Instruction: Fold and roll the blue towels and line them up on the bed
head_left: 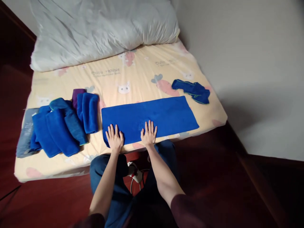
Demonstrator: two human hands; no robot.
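Though set apart, left hand (115, 139) and right hand (149, 136): both laid palm down on blue cloth (171, 114), fingers extended and pointing away from the body.
Left hand position: flat close to the near-left corner, thumb spread toward the right hand.
Right hand position: flat by the middle of the near edge, thumb spread toward the left hand.
Forearms (104, 190): bare, stretched forward over blue trousers (97, 167), emerging from dark sleeves (187, 205).
Blue cloth: spread in a long, even rectangle, long sides running left to right; soft-napped, largely smooth; located along the near side of printed sheet (106, 87).
Printed sheet: pale yellow, lightly creased, patterned with rabbits, carrots and lettering.
Folded bundles (55, 133): heaped left of the blue cloth; thick, rounded, mostly plush blue, including teal piece (76, 125) with green edging and purple piece (75, 98) at the back.
Dark blue item (192, 90): crumpled, green-trimmed, lying beyond the right end of the blue cloth.
Grey bedding (102, 28): puffy, wrinkled, piled across the far side.
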